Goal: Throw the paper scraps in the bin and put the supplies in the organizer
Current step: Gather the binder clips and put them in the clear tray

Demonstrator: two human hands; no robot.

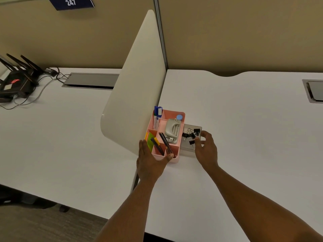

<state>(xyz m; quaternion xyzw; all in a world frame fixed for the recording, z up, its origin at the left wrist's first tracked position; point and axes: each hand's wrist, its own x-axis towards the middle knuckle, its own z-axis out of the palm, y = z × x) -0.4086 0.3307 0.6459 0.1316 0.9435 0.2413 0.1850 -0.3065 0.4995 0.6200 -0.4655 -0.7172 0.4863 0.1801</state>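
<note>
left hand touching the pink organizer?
Touching. Head view: the left hand wraps the pink organizer at its near corner, thumb lying over the front rim.

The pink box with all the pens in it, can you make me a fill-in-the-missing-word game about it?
1. The organizer is the colour ____.
2. The silver hole punch lies ____ the organizer.
3. The black binder clips sit in a clear tray on the organizer's ____ side.
4. The markers have ____ caps.

Missing words: pink; inside; right; blue
</note>
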